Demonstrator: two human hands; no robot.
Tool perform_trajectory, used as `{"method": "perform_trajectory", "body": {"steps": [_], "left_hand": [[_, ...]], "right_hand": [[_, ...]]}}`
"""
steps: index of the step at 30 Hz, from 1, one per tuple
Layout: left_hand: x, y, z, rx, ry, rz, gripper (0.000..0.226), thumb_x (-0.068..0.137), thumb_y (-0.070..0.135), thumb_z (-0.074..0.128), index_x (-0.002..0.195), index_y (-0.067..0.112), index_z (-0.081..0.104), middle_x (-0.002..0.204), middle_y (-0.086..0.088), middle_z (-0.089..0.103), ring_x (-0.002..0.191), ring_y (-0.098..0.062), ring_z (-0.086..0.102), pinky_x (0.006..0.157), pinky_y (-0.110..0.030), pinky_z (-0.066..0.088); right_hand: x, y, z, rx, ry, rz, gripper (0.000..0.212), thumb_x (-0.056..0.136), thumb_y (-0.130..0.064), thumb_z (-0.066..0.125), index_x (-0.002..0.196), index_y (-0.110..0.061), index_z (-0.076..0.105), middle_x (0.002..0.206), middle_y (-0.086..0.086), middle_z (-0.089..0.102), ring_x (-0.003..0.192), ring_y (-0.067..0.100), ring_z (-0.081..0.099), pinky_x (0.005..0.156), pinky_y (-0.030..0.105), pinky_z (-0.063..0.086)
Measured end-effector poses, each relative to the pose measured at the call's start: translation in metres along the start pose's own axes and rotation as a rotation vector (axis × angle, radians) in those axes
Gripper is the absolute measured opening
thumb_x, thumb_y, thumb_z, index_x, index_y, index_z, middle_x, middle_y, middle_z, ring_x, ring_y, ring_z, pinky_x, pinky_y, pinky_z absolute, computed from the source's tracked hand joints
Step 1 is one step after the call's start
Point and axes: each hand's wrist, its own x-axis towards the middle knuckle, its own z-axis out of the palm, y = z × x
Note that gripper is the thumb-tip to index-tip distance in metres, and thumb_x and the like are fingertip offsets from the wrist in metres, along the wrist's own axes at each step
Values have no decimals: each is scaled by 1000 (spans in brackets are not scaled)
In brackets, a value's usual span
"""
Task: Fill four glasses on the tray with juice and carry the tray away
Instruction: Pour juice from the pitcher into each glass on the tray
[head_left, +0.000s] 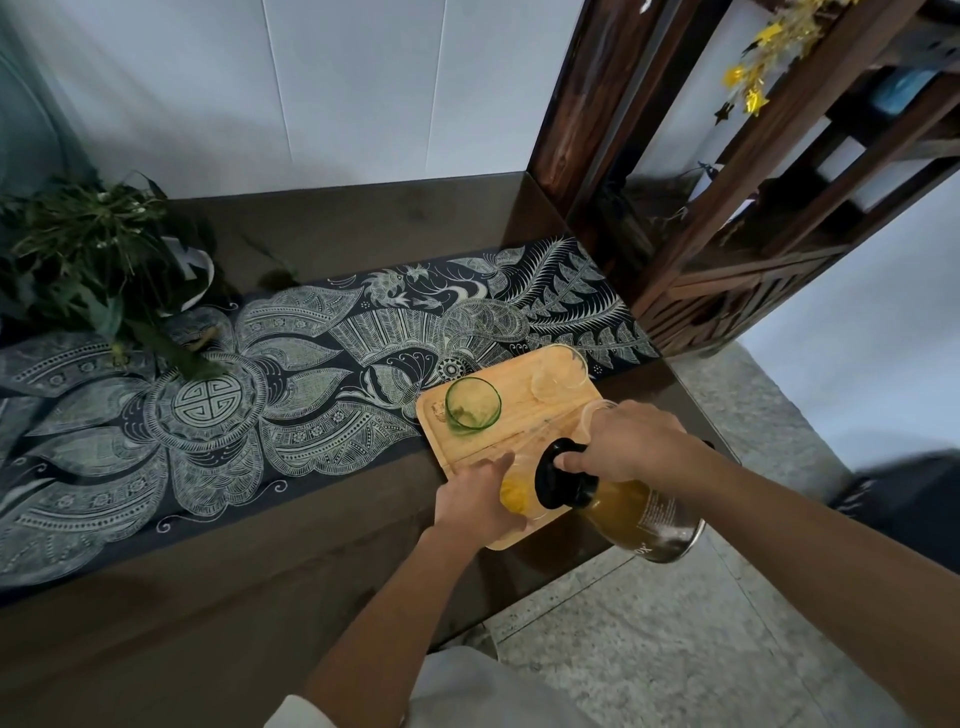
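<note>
A wooden tray (519, 410) lies at the table's right end. On it stand a green-rimmed glass (472, 404), a clear glass (558, 376) at the far corner, another clear glass (597, 413) partly behind my right hand, and a near glass (514, 493) holding orange juice. My left hand (475, 499) grips that near glass. My right hand (631, 441) holds a juice bottle (639, 512) by its neck, tipped so its black spout points at the near glass.
A dark patterned runner (260, 384) crosses the brown table (311, 566). A leafy plant (88, 260) sits at the far left. A dark wooden shelf unit (753, 197) stands right of the table. Pale stone floor (675, 623) lies below right.
</note>
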Motion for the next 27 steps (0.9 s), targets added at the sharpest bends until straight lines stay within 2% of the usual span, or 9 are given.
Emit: {"method": "perform_trajectory", "body": {"steps": [5, 10, 15, 27], "left_hand": [[0, 0, 1, -10, 2, -7, 101, 74, 48, 83, 157, 33, 28, 139, 0, 58, 128, -28, 54, 94, -46, 53], [-1, 1, 1, -11, 9, -11, 100, 74, 48, 83, 157, 33, 29, 138, 0, 59, 127, -28, 55, 93, -46, 54], [-1, 2, 1, -12, 8, -14, 100, 76, 46, 82, 158, 33, 27, 141, 0, 57, 130, -28, 54, 94, -45, 52], [-3, 3, 1, -17, 8, -33, 101, 76, 45, 82, 158, 33, 26, 142, -1, 57, 129, -29, 55, 94, -45, 52]], "right_hand": [[-5, 0, -4, 18, 8, 13, 60, 86, -73, 53, 113, -19, 59, 103, 3, 54, 92, 24, 51, 73, 35, 44], [-4, -2, -4, 11, 7, 16, 61, 84, -74, 54, 114, -21, 58, 111, 4, 57, 104, 26, 57, 73, 35, 43], [-1, -2, -3, 26, 22, 20, 64, 81, -76, 55, 114, -21, 59, 98, 1, 53, 91, 24, 53, 70, 35, 44], [-3, -1, -3, 29, 17, 8, 64, 82, -75, 55, 119, -23, 60, 100, 1, 52, 94, 24, 53, 71, 35, 42]]}}
